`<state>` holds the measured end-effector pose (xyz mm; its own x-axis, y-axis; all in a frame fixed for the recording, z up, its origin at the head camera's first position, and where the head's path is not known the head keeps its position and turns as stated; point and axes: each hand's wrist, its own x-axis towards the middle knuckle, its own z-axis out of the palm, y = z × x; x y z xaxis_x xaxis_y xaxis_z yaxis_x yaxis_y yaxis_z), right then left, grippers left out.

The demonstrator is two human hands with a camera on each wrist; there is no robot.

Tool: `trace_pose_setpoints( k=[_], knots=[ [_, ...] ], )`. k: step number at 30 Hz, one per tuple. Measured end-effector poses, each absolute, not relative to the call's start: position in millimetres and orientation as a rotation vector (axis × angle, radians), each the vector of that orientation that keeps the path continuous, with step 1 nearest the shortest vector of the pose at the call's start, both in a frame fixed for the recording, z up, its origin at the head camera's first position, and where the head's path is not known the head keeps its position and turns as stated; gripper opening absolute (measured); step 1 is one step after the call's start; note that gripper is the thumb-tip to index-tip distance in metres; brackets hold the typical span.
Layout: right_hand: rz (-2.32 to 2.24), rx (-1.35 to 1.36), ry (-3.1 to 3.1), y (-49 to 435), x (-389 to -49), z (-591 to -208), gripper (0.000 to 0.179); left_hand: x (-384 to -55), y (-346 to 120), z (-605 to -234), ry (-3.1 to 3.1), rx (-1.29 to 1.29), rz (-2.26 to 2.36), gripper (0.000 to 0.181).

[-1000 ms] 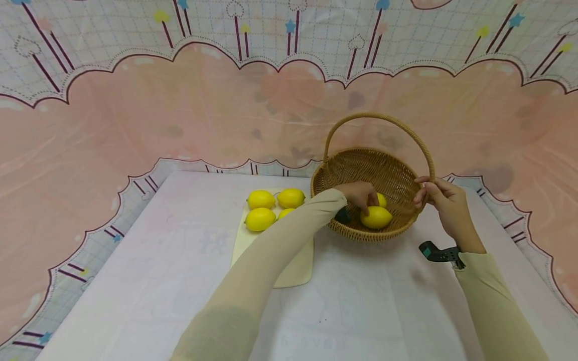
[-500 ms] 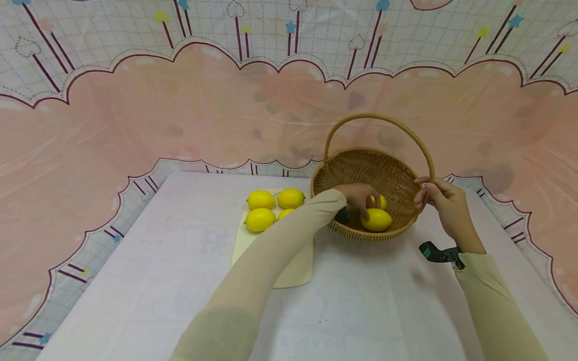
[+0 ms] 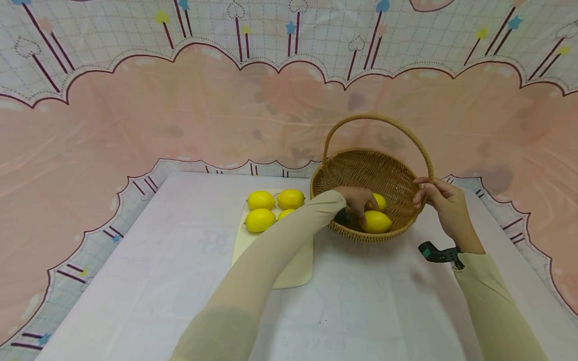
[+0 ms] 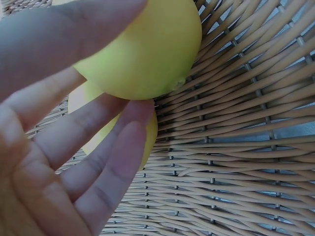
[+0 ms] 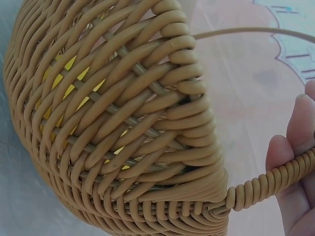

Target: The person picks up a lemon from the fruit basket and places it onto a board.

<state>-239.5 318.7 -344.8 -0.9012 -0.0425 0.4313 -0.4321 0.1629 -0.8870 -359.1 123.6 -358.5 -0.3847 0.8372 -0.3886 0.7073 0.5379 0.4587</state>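
Note:
My left hand point(image 3: 358, 198) reaches down into a brown wicker basket point(image 3: 370, 163). In the left wrist view its thumb lies across one side of a yellow lemon point(image 4: 152, 54) and its fingers are on the other side, pinching it low in the basket. Just behind sits a second lemon point(image 3: 380, 201), partly covered by the fingers. My right hand point(image 3: 447, 200) grips the basket's handle point(image 5: 270, 184) at its right base, fingers and thumb around it. Yellow shows through the weave in the right wrist view.
Left of the basket, several lemons point(image 3: 260, 220) sit on a cream cutting board point(image 3: 295, 271), partly hidden by my left sleeve point(image 3: 266, 260). A white-covered table point(image 3: 158, 281) lies beneath, with a patterned pink cloth point(image 3: 226, 115) behind.
The near lemon has come down slightly in the basket, and my left hand has shifted a little with it, its thumb lower. My right hand stays at the handle.

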Motion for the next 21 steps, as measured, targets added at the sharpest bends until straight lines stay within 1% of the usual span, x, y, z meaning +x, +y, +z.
trace_pose_setpoints(
  k=[6,12,19,21],
  knots=[
    [1.784,0.449,-2.149,318.3,-239.1,-344.0,0.026,-359.3,123.4,-359.2,2.17,1.238,0.28,0.06],
    [1.767,0.442,-2.162,318.4,-239.0,-344.0,0.025,-357.6,123.1,-359.3,2.145,1.231,0.28,0.057],
    [1.766,0.445,-2.165,318.7,-239.2,-344.0,0.024,-357.1,124.2,-360.9,2.161,1.224,0.256,0.042],
    [1.764,0.444,-2.167,318.8,-239.3,-344.1,0.025,-357.3,124.6,-361.5,2.161,1.226,0.261,0.04]
  ],
)
